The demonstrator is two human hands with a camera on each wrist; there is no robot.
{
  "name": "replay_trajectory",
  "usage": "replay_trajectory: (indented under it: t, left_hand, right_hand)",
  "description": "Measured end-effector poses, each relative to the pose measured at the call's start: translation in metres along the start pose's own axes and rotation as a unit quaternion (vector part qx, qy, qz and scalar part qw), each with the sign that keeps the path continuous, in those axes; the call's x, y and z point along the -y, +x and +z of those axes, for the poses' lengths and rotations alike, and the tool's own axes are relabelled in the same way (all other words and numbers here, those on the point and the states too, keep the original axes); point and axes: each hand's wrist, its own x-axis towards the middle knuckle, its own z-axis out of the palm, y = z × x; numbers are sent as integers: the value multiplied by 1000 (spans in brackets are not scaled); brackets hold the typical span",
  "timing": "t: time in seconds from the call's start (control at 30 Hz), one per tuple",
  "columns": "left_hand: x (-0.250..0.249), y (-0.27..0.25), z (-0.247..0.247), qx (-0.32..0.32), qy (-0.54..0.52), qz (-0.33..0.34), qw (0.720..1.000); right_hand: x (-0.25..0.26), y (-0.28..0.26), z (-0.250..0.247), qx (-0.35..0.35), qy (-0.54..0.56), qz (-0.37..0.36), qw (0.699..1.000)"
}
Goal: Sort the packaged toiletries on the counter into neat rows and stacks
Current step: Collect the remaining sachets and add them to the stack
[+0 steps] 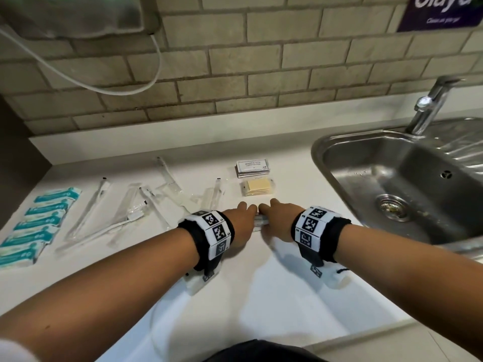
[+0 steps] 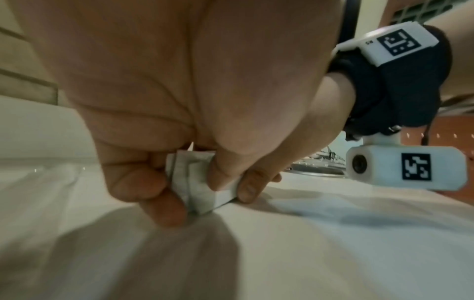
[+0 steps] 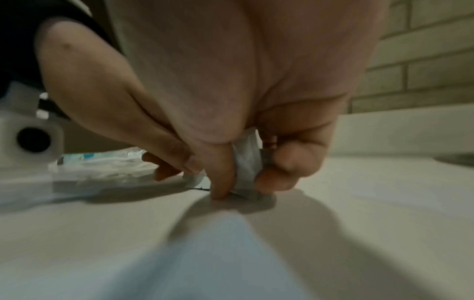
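Observation:
Both hands meet at the middle of the white counter over a small stack of white sachets. My left hand pinches one end of the sachet stack between thumb and curled fingers. My right hand grips the other end of the stack the same way. The stack rests on its edge on the counter. Just behind the hands lie a yellow soap pack and a stack of shampoo sachets.
Several teal packets lie in a row at the far left. Wrapped toothbrushes and clear wrapped items are scattered left of centre. A steel sink with a tap is at the right. A brick wall backs the counter.

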Motion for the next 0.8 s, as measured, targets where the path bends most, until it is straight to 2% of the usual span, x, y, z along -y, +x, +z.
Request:
replay_trajectory:
  t: [0.1, 0.23, 0.4, 0.53, 0.6, 0.67, 0.8]
  left_hand:
    - [-7, 0, 0, 4, -29, -13, 1000]
    - [-7, -3, -5, 17, -56, -16, 998]
    - [8, -6, -7, 29, -55, 12, 998]
    - [15, -10, -9, -10, -62, 30, 998]
    - [15, -12, -8, -20, -70, 43, 996]
    - [14, -13, -5, -12, -63, 52, 997]
    - [9, -13, -5, -32, -59, 40, 997]
  right_hand:
    - [4, 1, 0, 2, 71, -12, 997]
    - [1, 0, -6, 11, 64, -4, 998]
    - [-4, -9, -21, 9, 86, -37, 996]
    - [-10, -14, -28, -3, 149, -9, 989]
    - [-10, -13, -25, -11, 115, -11, 993]
    - [-6, -12, -19, 6, 49, -24, 999]
    - [1, -8, -7, 45, 9, -12, 999]
